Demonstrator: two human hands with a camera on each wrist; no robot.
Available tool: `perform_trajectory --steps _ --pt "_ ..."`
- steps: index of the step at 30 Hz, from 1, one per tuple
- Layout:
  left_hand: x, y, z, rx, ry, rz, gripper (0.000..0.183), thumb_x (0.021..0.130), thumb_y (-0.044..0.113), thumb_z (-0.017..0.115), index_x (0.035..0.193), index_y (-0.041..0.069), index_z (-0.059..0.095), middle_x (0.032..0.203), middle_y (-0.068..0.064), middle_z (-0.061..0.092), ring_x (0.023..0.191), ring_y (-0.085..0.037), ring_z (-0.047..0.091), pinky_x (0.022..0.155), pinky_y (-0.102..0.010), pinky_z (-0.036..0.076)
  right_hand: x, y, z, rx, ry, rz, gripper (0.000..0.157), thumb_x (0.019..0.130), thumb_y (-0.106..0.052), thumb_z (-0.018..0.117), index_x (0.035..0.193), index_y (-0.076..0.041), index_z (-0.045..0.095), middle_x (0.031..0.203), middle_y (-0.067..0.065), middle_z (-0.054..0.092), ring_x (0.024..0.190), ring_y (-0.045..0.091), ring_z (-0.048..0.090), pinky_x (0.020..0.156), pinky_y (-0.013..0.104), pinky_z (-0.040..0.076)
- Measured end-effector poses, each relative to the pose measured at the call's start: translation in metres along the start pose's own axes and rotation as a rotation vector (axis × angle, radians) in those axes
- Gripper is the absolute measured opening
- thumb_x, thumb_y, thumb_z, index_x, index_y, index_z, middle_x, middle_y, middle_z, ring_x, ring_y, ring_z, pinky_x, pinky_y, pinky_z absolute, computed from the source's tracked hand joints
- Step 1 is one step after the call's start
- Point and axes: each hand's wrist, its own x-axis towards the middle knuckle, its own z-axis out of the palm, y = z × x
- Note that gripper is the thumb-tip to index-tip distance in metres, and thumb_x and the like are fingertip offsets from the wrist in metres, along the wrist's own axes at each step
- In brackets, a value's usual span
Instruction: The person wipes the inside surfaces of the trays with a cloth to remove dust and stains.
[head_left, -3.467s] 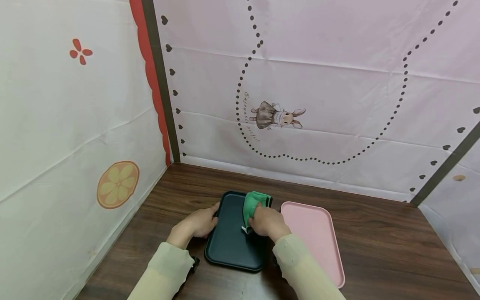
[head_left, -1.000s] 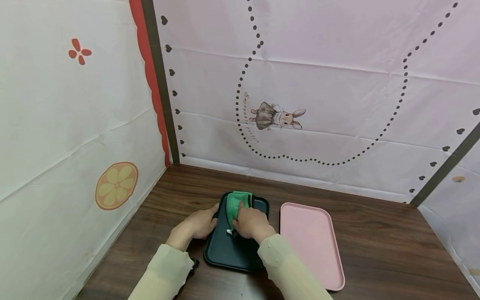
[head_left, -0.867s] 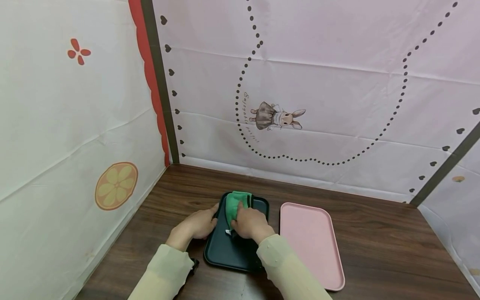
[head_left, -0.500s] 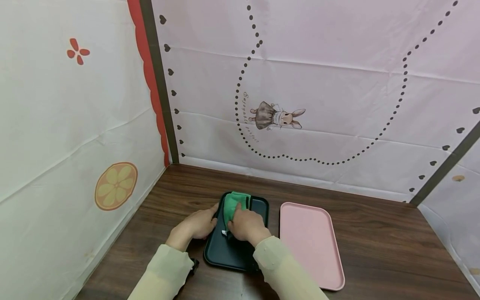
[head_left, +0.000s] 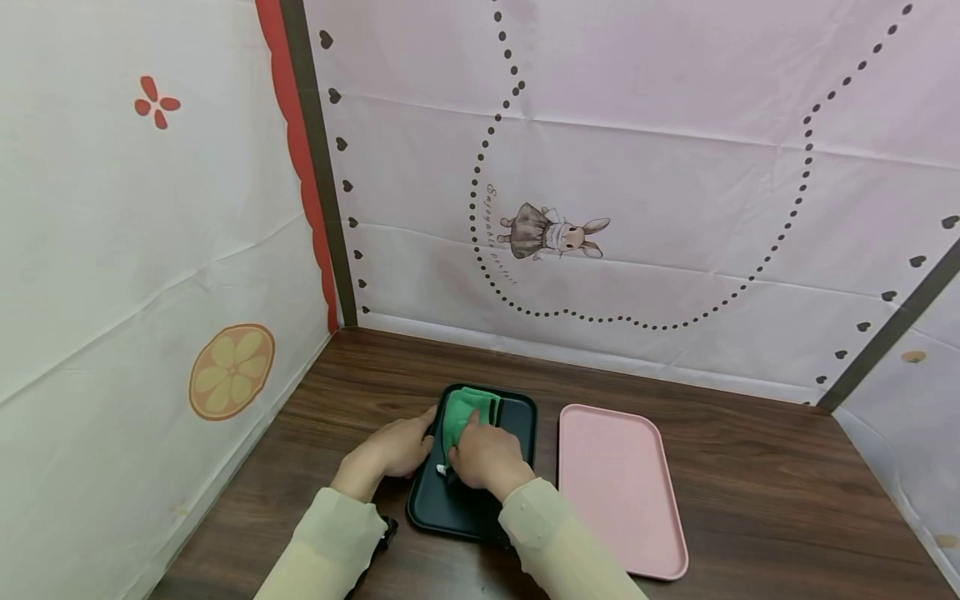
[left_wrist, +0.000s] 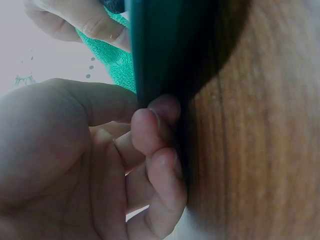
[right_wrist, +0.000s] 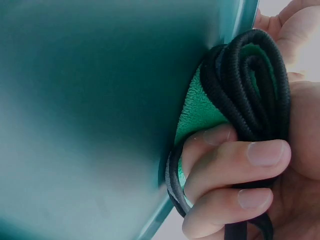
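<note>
A dark green rectangular tray [head_left: 448, 510] lies on the wooden table. At its left edge, my left hand [head_left: 395, 447] grips the rim; in the left wrist view the curled fingers [left_wrist: 160, 167] meet the tray's edge close to the tabletop. My right hand [head_left: 486, 454] holds a folded green cloth [head_left: 459, 408] with black edging against the tray's far left part, index finger stretched along it. In the right wrist view, the other fingers [right_wrist: 235, 165] curl round the bunched cloth and its black border [right_wrist: 260, 75]. A small white tag [head_left: 441, 470] pokes out near the thumb.
A pink rectangular tray [head_left: 621, 492] lies just right of the dark one. Brown wooden tabletop [head_left: 757, 500] extends around both. A printed white sheet [head_left: 675, 208] hangs behind the table, and another sheet [head_left: 135, 275] stands along the left side.
My right hand has slid the green cloth leftward over the dark tray, from its right side to the left rim, and a little toward me lately. My left hand stays put.
</note>
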Motion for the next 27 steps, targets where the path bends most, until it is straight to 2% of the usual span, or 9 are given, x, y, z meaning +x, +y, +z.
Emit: perform_trajectory --steps 4,8,15,27 --pt "0.001 -0.001 0.0 -0.005 -0.004 0.002 0.061 0.11 0.019 0.047 0.166 0.013 0.025 0.059 -0.007 0.062 0.048 -0.018 0.055 0.055 -0.032 0.047 -0.001 -0.003 0.001 -0.014 -0.006 0.009 0.079 0.105 -0.045 0.057 0.162 0.002 0.028 0.078 0.01 0.071 0.059 0.022 0.06 0.059 0.04 0.053" --pt "0.001 -0.001 -0.001 -0.006 -0.002 0.004 0.06 0.11 0.018 0.047 0.166 0.013 0.025 0.059 -0.007 0.062 0.048 -0.018 0.055 0.054 -0.032 0.047 -0.002 -0.005 0.001 -0.019 -0.008 0.013 0.08 0.105 -0.045 0.057 0.162 0.002 0.027 0.086 0.012 0.075 0.058 0.022 0.061 0.059 0.04 0.055" --pt "0.001 -0.001 0.0 -0.019 -0.002 0.001 0.061 0.11 0.019 0.047 0.166 0.015 0.024 0.059 -0.007 0.062 0.047 -0.019 0.054 0.054 -0.032 0.047 -0.009 -0.01 0.002 -0.029 -0.019 0.018 0.079 0.106 -0.046 0.055 0.162 0.003 0.026 0.061 0.007 0.062 0.053 0.022 0.059 0.056 0.039 0.053" --pt "-0.001 0.0 -0.001 -0.007 -0.005 0.01 0.061 0.109 0.017 0.046 0.166 0.012 0.025 0.06 -0.005 0.062 0.049 -0.017 0.055 0.056 -0.031 0.047 -0.018 -0.017 0.007 -0.045 -0.012 0.044 0.081 0.105 -0.047 0.055 0.161 0.004 0.027 0.059 0.008 0.062 0.055 0.023 0.061 0.065 0.042 0.059"
